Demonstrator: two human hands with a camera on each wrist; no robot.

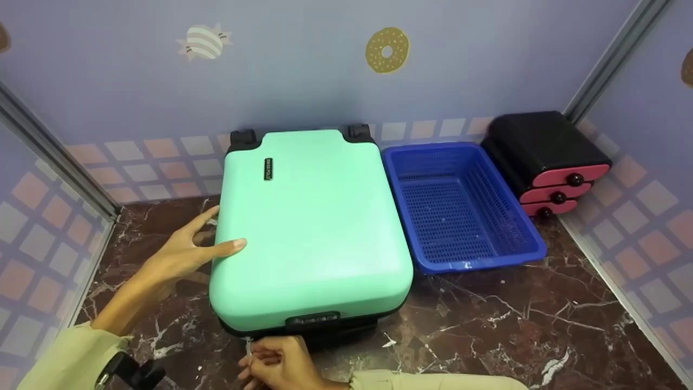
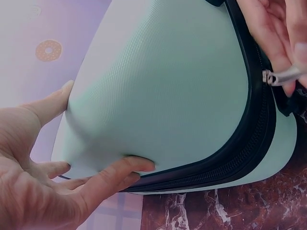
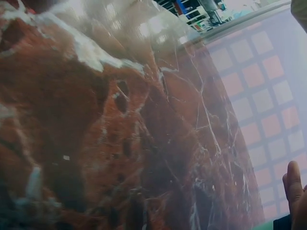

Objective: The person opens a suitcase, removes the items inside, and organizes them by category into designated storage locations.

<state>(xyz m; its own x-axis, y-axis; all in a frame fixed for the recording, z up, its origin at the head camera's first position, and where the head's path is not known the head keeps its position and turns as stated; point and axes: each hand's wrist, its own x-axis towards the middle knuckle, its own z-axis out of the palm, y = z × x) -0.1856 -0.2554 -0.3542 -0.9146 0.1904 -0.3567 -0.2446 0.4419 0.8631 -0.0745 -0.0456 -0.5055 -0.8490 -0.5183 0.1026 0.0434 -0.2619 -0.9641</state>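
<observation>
A mint-green hard-shell suitcase (image 1: 303, 227) lies flat on the table, wheels towards the back wall. My left hand (image 1: 178, 254) rests on its left side, thumb over the top face and fingers spread along the edge, also seen in the left wrist view, where the hand (image 2: 43, 182) presses the shell. At the front left corner my right hand (image 1: 287, 360) pinches a metal zipper pull (image 1: 249, 346). In the left wrist view that zipper pull (image 2: 285, 76) sits on the black zipper (image 2: 230, 165) between the two shells. The right wrist view shows mostly tabletop.
A blue perforated plastic basket (image 1: 465, 265) stands right of the suitcase, close to it. Behind it is a black drawer unit (image 1: 547, 138) with pink fronts. Patterned wall panels (image 1: 303, 70) enclose the dark marbled table (image 1: 487, 325) at the back and sides.
</observation>
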